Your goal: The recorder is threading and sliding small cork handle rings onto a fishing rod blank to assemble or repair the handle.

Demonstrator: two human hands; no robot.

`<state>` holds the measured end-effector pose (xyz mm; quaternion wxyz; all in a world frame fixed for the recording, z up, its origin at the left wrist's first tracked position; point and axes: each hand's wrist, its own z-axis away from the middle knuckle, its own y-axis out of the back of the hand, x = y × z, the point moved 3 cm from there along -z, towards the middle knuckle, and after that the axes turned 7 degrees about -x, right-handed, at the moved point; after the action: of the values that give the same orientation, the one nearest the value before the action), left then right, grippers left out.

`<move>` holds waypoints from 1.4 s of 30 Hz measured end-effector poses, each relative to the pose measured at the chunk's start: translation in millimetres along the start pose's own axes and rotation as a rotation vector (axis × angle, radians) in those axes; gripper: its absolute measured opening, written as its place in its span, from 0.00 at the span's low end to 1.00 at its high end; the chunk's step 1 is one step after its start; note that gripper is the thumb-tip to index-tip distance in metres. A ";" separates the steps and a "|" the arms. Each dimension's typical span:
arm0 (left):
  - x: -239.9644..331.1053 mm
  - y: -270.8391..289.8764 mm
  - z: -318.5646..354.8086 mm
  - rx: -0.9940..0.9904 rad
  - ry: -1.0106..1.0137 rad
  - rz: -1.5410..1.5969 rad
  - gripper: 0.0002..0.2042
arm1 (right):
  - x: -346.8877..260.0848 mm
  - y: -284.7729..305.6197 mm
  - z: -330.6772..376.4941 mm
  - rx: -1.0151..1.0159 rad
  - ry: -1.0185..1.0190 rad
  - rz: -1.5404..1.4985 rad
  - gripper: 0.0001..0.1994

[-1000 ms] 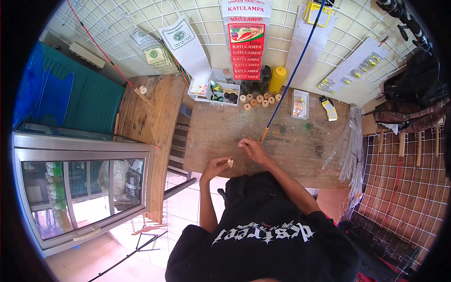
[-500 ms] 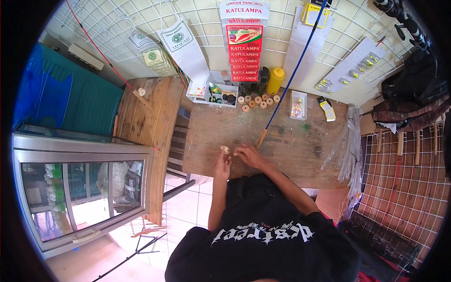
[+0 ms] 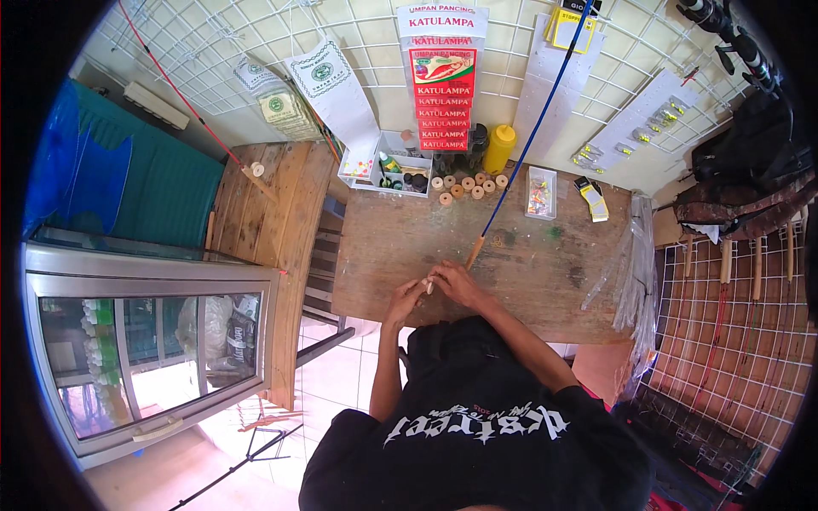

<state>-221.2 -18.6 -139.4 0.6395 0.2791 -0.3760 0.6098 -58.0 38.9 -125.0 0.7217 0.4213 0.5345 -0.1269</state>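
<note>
Wood, worn and stained, makes up the workbench (image 3: 528, 255) that fills the middle of the head view, and everything here is placed from it. Both hands meet just inside its near edge, a little left of centre. The right hand (image 3: 457, 284) lies palm down with its fingers curled together, and the left hand (image 3: 404, 300) comes up beside it, the fingertips of the 2 hands touching around a small pale piece (image 3: 429, 287) that shows between them; it is too small to say what it is, and I cannot tell whether either hand truly pinches it or only steadies it. Just beyond the right hand's knuckles sits the tan butt end of a blue rod (image 3: 521, 140), whose long axis runs away from the hands, slanting up and to the right across the bench to the wire grid wall behind it. That butt is near the right hand and apart from the left, so the right hand is the closer one to it. At the bench's far edge stand a row of small cork-coloured rings (image 3: 467, 185), a white tray of little pots (image 3: 388, 166), a yellow bottle (image 3: 499, 146) and a clear box of lures (image 3: 540, 192).
</note>
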 end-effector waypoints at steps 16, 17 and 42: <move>-10.7 -14.0 -12.3 -0.018 -0.011 1.043 0.15 | -17.4 14.2 0.5 0.173 0.131 0.373 0.08; -7.9 -16.5 -14.9 -0.006 -0.007 1.086 0.15 | -19.5 14.3 0.9 0.172 0.133 0.373 0.08; 1.8 -22.4 -37.9 0.419 -0.289 -0.069 0.16 | -35.7 29.0 13.5 0.205 0.295 0.585 0.12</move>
<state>-193.7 11.1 -156.9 0.5277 0.5024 -0.3193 0.6059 -44.8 37.1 -79.0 0.5964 0.6409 0.4741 0.0944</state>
